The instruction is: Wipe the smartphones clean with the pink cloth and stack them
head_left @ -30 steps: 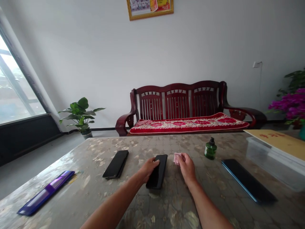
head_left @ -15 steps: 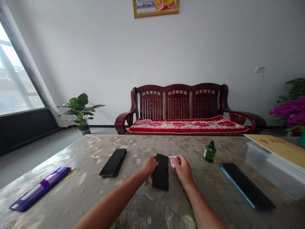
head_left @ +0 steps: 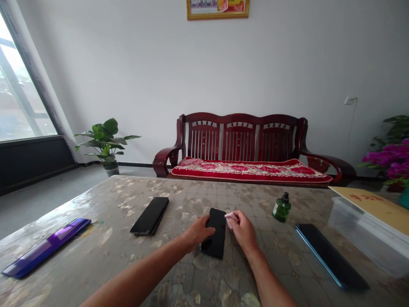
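Observation:
A black smartphone lies screen up on the table in front of me. My left hand is at its left edge, with the thumb over the screen and the fingers along the side, gripping it. Pinched in my right hand is a small folded pink cloth, held beside the phone's upper right edge. Further left, dark phones lie one on another, the lower one mostly hidden. To the right of my right hand stands a green pump bottle.
A patterned cover spreads over the table. At the left lies a shiny purple-blue phone; at the right, a blue-edged phone near a clear plastic box with a tan board on top. Behind is a wooden bench.
My left thumb has moved further onto the phone's screen. The pink cloth has come closer to the phone's right edge. The view has tilted slightly.

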Action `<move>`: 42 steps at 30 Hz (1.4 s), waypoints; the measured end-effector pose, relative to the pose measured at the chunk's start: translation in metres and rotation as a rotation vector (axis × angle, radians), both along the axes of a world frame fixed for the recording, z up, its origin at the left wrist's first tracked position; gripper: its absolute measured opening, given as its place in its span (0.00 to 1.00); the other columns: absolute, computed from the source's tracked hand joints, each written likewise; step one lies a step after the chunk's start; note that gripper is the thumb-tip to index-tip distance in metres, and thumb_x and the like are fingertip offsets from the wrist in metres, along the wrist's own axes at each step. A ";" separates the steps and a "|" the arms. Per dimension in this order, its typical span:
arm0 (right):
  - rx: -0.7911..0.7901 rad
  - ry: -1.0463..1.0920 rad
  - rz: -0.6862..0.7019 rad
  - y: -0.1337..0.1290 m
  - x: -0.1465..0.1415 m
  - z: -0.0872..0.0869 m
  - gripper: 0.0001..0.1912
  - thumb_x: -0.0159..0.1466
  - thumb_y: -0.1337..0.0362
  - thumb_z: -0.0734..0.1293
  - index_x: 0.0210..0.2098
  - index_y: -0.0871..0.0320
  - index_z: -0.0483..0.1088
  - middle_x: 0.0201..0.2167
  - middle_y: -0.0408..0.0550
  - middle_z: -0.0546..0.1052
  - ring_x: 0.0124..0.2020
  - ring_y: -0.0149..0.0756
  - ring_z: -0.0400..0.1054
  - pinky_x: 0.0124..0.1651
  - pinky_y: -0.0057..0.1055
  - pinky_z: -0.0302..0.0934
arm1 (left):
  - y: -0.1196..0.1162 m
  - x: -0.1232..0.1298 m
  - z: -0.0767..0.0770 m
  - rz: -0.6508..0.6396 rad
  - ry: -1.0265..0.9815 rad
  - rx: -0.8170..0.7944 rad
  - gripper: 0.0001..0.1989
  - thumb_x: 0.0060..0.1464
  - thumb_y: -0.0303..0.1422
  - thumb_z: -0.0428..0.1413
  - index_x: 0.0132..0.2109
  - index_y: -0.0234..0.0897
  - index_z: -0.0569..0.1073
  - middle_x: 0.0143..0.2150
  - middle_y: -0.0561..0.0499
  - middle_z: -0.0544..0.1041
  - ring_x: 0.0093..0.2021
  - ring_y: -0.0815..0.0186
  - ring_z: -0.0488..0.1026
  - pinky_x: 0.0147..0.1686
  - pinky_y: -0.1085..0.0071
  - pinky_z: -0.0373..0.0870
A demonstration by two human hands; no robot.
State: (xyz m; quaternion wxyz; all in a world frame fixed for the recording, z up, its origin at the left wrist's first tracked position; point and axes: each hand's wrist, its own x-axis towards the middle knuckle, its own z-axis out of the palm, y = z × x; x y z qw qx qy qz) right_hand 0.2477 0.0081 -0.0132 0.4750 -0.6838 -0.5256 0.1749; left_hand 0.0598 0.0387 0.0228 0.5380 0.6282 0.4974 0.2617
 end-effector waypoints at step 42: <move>-0.110 -0.811 0.225 -0.022 -0.042 0.035 0.14 0.66 0.71 0.59 0.40 0.51 0.75 0.38 0.46 0.76 0.42 0.38 0.70 0.44 0.29 0.60 | -0.053 -0.044 -0.048 -0.515 0.461 1.112 0.17 0.59 0.31 0.55 0.55 0.44 0.68 0.57 0.45 0.72 0.60 0.53 0.67 0.57 0.58 0.68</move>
